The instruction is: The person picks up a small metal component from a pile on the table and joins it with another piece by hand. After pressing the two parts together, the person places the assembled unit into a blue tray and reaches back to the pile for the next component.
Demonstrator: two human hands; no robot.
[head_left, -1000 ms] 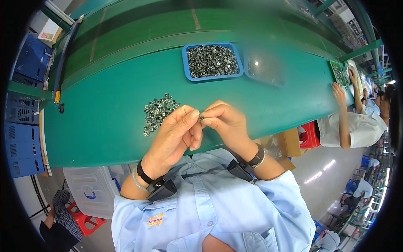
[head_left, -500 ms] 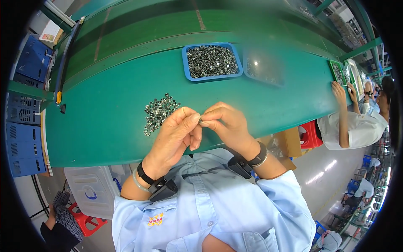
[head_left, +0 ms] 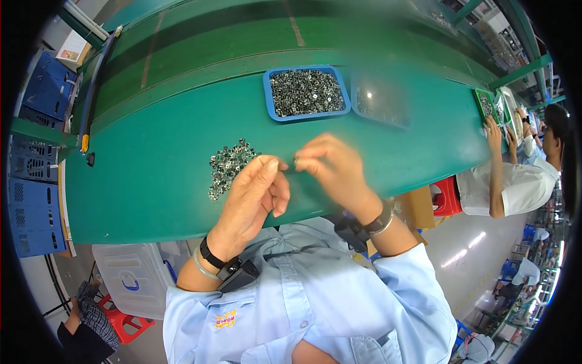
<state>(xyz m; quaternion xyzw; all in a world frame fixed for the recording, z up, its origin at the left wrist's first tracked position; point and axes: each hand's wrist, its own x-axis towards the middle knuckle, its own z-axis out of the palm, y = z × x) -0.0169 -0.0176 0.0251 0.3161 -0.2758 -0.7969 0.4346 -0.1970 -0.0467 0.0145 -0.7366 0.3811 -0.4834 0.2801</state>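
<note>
My left hand [head_left: 254,191] hovers over the green table [head_left: 151,176], fingers curled, thumb and forefinger pinched; whether a part sits between them I cannot tell. Just left of it lies a loose pile of small metal parts [head_left: 227,165]. My right hand [head_left: 333,167] is blurred with motion, a little apart from the left, its fingertips pinched on a small dark metal part [head_left: 296,161]. A blue tray [head_left: 307,92] full of the same small metal parts stands farther back on the table.
A clear tray of parts [head_left: 381,104] sits right of the blue tray. A co-worker [head_left: 515,176] works at the table's right end beside a green tray [head_left: 488,104]. Blue crates [head_left: 33,200] stand at the left, a white bin [head_left: 130,276] under the table.
My hands, held together fingertip to fingertip before, have drawn apart. The right hand has moved right and slightly up with the small part.
</note>
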